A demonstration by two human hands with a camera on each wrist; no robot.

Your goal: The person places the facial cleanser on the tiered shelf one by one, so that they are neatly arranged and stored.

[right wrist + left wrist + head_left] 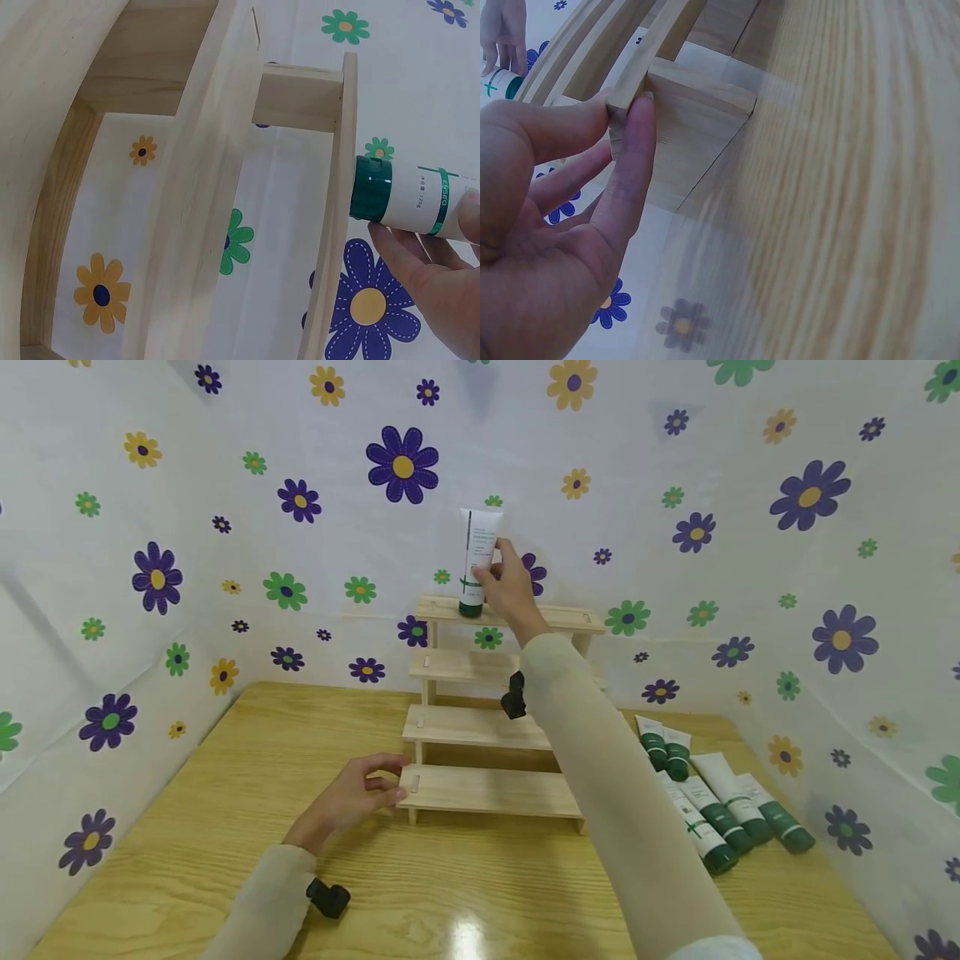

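A white squeeze tube (477, 547) with a green cap stands upright, cap down, on the top tier of a wooden step shelf (480, 789). My right hand (513, 589) grips it from the right side, thumb at the front. In the right wrist view the tube's green cap (372, 187) meets the top board, and fingers (420, 259) curl round its white body. Low on the left, my left hand (356, 797) pinches the left end of the lowest tier between thumb and fingers. The left wrist view shows that board end (634, 94) between the fingertips.
To the right of the shelf, several more white tubes (701, 839) with green caps lie in a loose group on the wooden table (315, 718). A white cloth (300, 427) printed with flowers hangs behind and at both sides.
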